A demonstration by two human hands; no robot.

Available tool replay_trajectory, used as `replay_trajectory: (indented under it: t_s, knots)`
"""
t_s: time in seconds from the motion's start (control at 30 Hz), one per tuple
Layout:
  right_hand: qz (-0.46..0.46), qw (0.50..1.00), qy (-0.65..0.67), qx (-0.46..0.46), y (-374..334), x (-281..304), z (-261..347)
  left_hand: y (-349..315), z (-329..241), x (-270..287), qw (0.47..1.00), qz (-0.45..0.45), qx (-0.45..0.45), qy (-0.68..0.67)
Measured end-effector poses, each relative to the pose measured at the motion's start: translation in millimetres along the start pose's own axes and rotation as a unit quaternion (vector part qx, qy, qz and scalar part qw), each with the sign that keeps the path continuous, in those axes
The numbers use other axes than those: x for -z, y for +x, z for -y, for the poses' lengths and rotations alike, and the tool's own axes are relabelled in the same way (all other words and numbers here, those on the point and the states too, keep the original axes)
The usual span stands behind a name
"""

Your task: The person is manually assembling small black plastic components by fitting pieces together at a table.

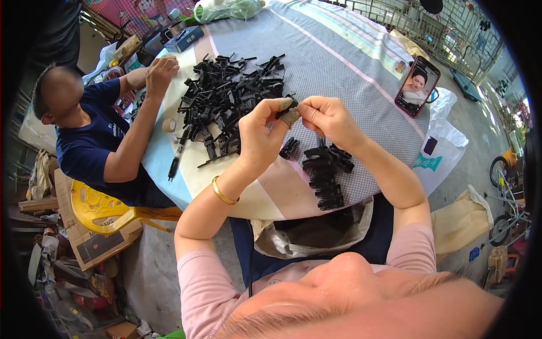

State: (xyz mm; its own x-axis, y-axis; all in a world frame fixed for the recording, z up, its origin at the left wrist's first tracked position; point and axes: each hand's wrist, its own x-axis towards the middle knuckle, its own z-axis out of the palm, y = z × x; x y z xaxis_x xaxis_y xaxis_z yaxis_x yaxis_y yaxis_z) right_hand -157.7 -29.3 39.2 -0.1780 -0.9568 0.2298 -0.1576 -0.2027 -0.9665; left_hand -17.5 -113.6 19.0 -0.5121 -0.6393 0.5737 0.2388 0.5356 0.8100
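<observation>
On the cloth-covered bench (pixel 353 70), a ridged row of black parts (pixel 324 181) is pointed away from the body. Beyond it, raised, a small black piece (pixel 293 101) is pinched by tape-wrapped fingers (pixel 289 117) of the left hand (pixel 261 133) and by the right hand (pixel 333 121); its long axis is mostly hidden. Farther left, angular, plastic-looking clips (pixel 226 93) are heaped.

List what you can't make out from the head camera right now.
All in the head view:
- Black part in the left hand: mostly covered by its fingers.
- Whatever the right hand pinches: hidden by its own fingertips.
- Heap of black parts: lower pieces lie under upper ones.
- Sack: bottom lost in shadow.
- Plastic bag: cut off by the top edge.
</observation>
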Motion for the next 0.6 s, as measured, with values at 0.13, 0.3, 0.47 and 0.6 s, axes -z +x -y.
replay_trajectory:
  t_s: [0.13,0.3,0.47,0.6]
  knots:
    - [0.005,1.000,0.020,-0.014,7,6,-8,4,-4,-1,0.992,0.007,-0.049,0.117]
    - [-0.068,0.988,-0.095,0.106,15,29,-10,3,-12,1,0.965,0.193,0.099,0.149]
    - [-0.114,0.974,-0.162,0.112,18,29,-11,7,3,10,0.941,0.197,-0.041,0.271]
    - [-0.077,0.958,-0.235,0.144,16,18,-18,20,5,33,0.868,0.141,-0.034,0.475]
